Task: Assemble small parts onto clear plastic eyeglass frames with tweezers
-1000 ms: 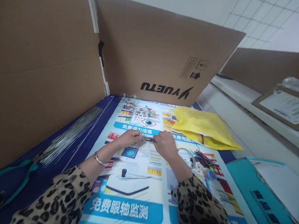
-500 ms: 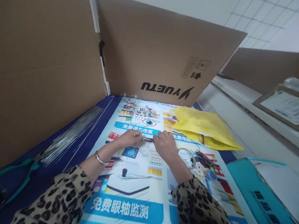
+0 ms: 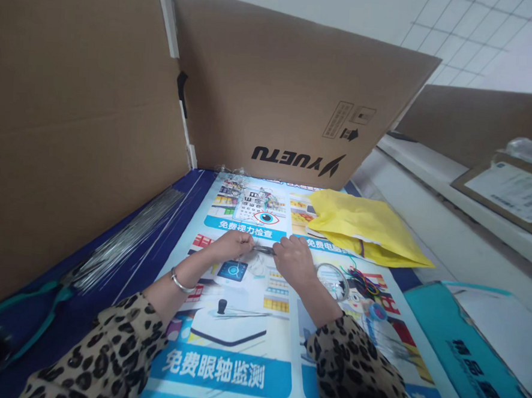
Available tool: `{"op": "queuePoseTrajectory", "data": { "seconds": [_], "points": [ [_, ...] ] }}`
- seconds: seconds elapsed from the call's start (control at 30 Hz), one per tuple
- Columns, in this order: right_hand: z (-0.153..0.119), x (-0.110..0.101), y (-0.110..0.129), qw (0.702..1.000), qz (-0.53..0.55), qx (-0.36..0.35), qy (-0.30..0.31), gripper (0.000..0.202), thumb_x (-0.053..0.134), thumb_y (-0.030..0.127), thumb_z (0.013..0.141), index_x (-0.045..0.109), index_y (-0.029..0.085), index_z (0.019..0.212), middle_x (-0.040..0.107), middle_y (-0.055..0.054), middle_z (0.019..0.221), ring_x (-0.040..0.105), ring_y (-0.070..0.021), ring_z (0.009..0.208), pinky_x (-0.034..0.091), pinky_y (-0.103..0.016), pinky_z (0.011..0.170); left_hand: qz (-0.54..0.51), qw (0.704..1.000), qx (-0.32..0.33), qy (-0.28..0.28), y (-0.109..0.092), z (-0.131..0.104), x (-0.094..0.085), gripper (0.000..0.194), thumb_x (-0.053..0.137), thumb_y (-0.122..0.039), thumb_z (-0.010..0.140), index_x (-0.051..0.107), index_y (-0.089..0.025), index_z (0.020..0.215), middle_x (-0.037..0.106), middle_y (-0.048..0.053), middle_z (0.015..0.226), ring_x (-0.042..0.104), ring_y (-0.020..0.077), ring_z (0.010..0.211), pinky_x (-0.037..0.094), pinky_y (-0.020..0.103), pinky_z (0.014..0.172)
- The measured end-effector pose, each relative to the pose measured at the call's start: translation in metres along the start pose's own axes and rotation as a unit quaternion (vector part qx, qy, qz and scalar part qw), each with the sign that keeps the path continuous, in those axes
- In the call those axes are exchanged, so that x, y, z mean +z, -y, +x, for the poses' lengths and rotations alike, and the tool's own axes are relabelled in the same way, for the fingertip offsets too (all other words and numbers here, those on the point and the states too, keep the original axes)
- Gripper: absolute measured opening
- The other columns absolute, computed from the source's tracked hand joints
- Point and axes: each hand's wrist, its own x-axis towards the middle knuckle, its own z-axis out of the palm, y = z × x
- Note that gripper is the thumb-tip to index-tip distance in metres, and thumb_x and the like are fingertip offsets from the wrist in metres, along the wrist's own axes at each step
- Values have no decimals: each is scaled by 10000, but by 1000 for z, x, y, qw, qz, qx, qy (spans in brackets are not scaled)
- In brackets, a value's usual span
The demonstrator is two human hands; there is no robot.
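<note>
Over the middle of the printed poster (image 3: 243,281), my right hand (image 3: 295,259) is closed round the handle end of small dark metal pliers (image 3: 263,249). The tool points left, its tip reaching the fingers of my left hand (image 3: 234,245). Those fingers are pinched together; what they hold is too small to make out, though thin clear wire or thread shows faintly below them. A clear round dish (image 3: 333,281) lies just right of my right wrist, with coloured threads (image 3: 365,282) beside it.
Cardboard panels (image 3: 272,91) stand behind and at left. A bundle of thin wires (image 3: 128,238) and teal-handled pliers (image 3: 44,323) lie on the left. To the right are a yellow bag (image 3: 368,223) and a teal box (image 3: 468,355). Tangled wire pieces (image 3: 235,188) lie at the back.
The small pliers have turned slightly between my hands. Both hands stay in nearly the same place.
</note>
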Motion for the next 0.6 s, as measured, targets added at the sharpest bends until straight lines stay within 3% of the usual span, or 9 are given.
{"op": "queuePoseTrajectory", "data": {
  "seconds": [0.43,0.6],
  "points": [
    [-1,3,1,998,27,30,54,104,510,192,735,606,177,698,589,-51,685,481,-172,710,233,-318,657,20,1000,3,8,-1,0,-1,151,447,-242,695,554,-155,633,460,-53,471,393,74,445,291,184,452],
    [1,6,-1,995,46,62,67,146,505,259,764,616,181,711,600,-45,693,501,-159,689,248,-296,649,-48,999,-13,2,0,1,3,160,460,-277,710,551,-150,679,455,-53,490,401,68,432,318,180,435]
  ]
}}
